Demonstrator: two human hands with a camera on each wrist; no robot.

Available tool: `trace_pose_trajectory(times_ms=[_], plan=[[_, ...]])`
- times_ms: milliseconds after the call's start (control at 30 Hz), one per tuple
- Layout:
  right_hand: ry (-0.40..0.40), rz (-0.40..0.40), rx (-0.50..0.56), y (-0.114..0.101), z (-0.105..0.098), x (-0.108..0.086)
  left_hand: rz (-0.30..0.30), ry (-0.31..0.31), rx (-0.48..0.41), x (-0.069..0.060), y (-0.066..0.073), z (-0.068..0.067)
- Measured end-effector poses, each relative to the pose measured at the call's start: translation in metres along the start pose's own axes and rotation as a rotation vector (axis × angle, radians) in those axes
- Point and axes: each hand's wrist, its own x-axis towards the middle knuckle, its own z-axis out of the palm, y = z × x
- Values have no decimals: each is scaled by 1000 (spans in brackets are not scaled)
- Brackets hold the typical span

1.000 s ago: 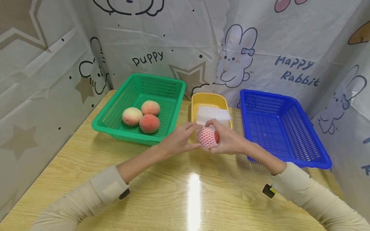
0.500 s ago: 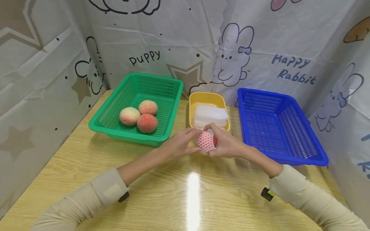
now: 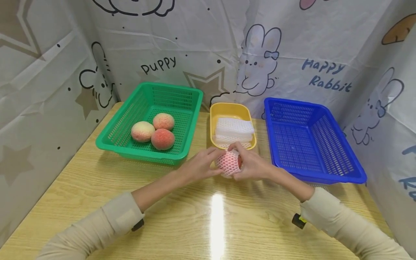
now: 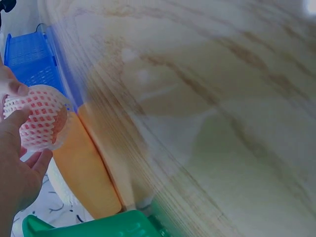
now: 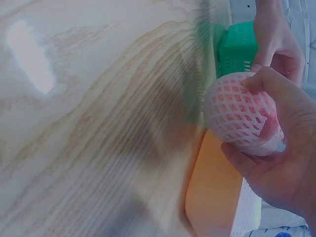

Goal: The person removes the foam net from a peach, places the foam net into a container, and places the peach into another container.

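Observation:
A reddish peach in a white foam net sleeve is held between both hands, just in front of the yellow tray. My left hand pinches its left side, thumb below and fingers above. From the other side my right hand grips it, with finger and thumb at the net's edge. Bare red skin shows beside the right palm. In the left wrist view the netted peach has an uncovered patch on its right. Foam mesh covers most of the peach in the right wrist view.
Three uncovered peaches lie in a green basket at the left. White foam net sleeves are stacked in the yellow tray. A blue basket stands at the right. A printed curtain borders the table's back and sides.
Both hands have drawn the netted peach slightly toward the body, uncovering the tray's front rim. The head view has shifted a little. Both hands keep their hold.

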Motion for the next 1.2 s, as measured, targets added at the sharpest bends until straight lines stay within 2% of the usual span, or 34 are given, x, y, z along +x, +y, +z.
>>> trace_pose_trajectory(times_ms=[200, 500, 767, 1000, 1200], plan=[[12, -15, -5, 3, 6, -3, -44, -42, -20, -2, 0, 3], [-3, 18, -2, 7, 13, -7, -73, -94, -13, -4, 1, 8], [0, -15, 7, 10, 12, -10, -69, -101, -5, -1, 2, 9], [37, -46, -4, 15, 12, -14, -87, -129, 21, 2, 5, 9], [49, -39, 6, 19, 11, -19, -74, -129, 28, 4, 5, 12]])
